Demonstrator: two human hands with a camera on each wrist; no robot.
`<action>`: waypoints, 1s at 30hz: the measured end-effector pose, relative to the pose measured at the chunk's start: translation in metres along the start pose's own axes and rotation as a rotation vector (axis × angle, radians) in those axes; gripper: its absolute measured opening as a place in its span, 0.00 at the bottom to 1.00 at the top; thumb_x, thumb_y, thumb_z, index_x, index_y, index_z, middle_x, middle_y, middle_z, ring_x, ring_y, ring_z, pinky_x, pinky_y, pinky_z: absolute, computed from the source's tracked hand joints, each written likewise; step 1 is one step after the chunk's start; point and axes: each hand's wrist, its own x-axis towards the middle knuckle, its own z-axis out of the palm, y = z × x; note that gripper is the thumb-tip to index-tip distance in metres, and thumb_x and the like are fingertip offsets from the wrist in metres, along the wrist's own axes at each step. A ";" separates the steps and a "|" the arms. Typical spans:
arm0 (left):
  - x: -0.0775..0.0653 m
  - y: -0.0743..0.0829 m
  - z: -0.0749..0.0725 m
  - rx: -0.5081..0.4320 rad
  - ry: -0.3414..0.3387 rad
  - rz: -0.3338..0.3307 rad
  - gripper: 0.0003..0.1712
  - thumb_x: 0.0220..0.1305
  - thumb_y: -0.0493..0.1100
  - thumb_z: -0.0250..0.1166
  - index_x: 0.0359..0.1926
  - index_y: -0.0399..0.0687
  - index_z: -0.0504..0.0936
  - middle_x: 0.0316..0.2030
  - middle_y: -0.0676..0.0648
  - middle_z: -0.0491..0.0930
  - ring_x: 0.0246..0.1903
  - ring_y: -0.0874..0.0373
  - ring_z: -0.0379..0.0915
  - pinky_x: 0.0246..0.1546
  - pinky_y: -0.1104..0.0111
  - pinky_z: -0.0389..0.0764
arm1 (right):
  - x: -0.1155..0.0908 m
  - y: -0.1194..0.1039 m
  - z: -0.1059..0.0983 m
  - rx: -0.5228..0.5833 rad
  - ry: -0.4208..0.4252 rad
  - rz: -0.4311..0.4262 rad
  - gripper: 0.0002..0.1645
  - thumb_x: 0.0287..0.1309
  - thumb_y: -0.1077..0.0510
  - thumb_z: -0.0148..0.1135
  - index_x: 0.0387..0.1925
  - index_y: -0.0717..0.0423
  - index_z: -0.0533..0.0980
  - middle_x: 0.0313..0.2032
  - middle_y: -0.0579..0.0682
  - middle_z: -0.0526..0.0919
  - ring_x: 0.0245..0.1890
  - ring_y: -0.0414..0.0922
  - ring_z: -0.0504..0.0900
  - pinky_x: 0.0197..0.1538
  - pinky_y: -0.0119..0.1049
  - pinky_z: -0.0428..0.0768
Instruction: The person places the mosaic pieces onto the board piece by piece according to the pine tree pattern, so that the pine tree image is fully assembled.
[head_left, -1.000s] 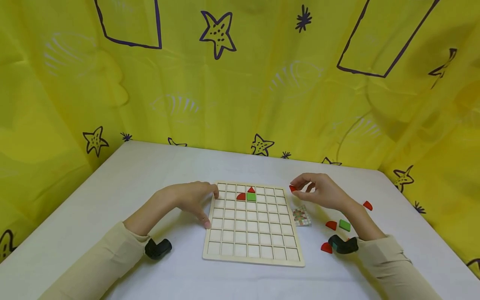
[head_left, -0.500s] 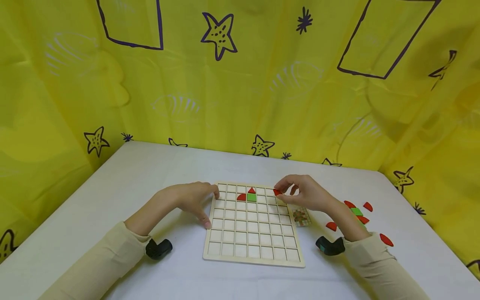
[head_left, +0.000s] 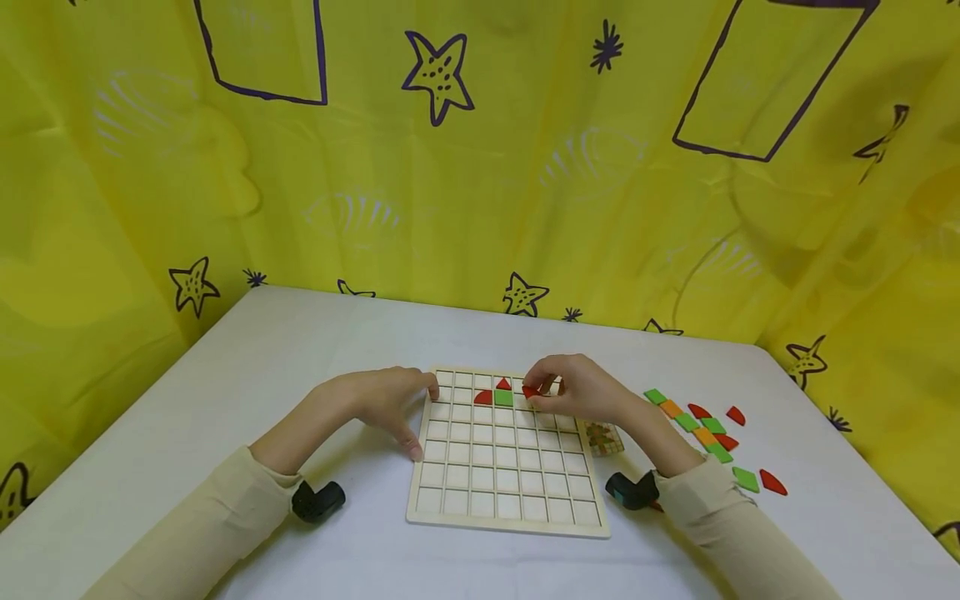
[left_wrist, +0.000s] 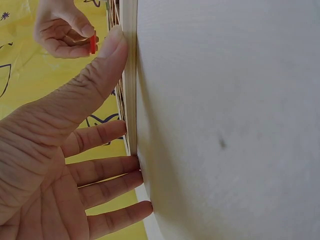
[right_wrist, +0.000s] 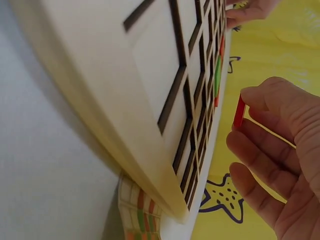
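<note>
A pale wooden grid board (head_left: 495,450) lies on the table between the hands. In its upper rows sit a red quarter-round tile (head_left: 483,398), a green square tile (head_left: 503,398) and a red triangle tile (head_left: 503,384). My left hand (head_left: 382,404) rests at the board's left edge; in the left wrist view its thumb (left_wrist: 107,52) and fingertips touch that edge, fingers fairly straight. Between thumb and fingers my right hand (head_left: 581,390) pinches another red tile (head_left: 530,392), just right of the green one. The right wrist view shows that red tile (right_wrist: 240,111) edge-on, apart from the board.
A small printed pattern card (head_left: 604,438) lies at the board's right edge, partly under the right hand. Farther right are several loose green, orange and red tiles (head_left: 705,436). A yellow patterned curtain (head_left: 480,183) hangs behind the white table (head_left: 337,333).
My right hand has moved left with the red tile, from beyond the board's right edge to over its upper cells. More loose tiles show behind the right arm. The left hand stays put.
</note>
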 end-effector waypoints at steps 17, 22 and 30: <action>0.001 0.000 -0.001 0.013 0.002 -0.002 0.43 0.43 0.56 0.85 0.57 0.49 0.75 0.56 0.47 0.77 0.54 0.53 0.72 0.61 0.55 0.72 | 0.012 -0.005 0.007 -0.172 -0.063 0.092 0.12 0.61 0.56 0.73 0.46 0.53 0.84 0.37 0.40 0.85 0.37 0.37 0.80 0.45 0.38 0.80; 0.001 -0.001 0.000 0.010 0.006 0.000 0.43 0.42 0.57 0.85 0.57 0.49 0.75 0.54 0.48 0.78 0.54 0.53 0.71 0.61 0.55 0.72 | 0.013 -0.006 0.009 -0.189 -0.063 0.057 0.13 0.62 0.55 0.73 0.47 0.53 0.84 0.39 0.41 0.86 0.36 0.36 0.80 0.43 0.36 0.79; 0.001 -0.001 0.002 0.010 0.003 0.009 0.42 0.43 0.56 0.85 0.57 0.49 0.75 0.55 0.48 0.78 0.54 0.53 0.71 0.60 0.54 0.72 | 0.010 -0.007 0.010 -0.198 -0.053 0.045 0.12 0.63 0.55 0.72 0.47 0.52 0.84 0.39 0.40 0.86 0.36 0.37 0.80 0.43 0.36 0.79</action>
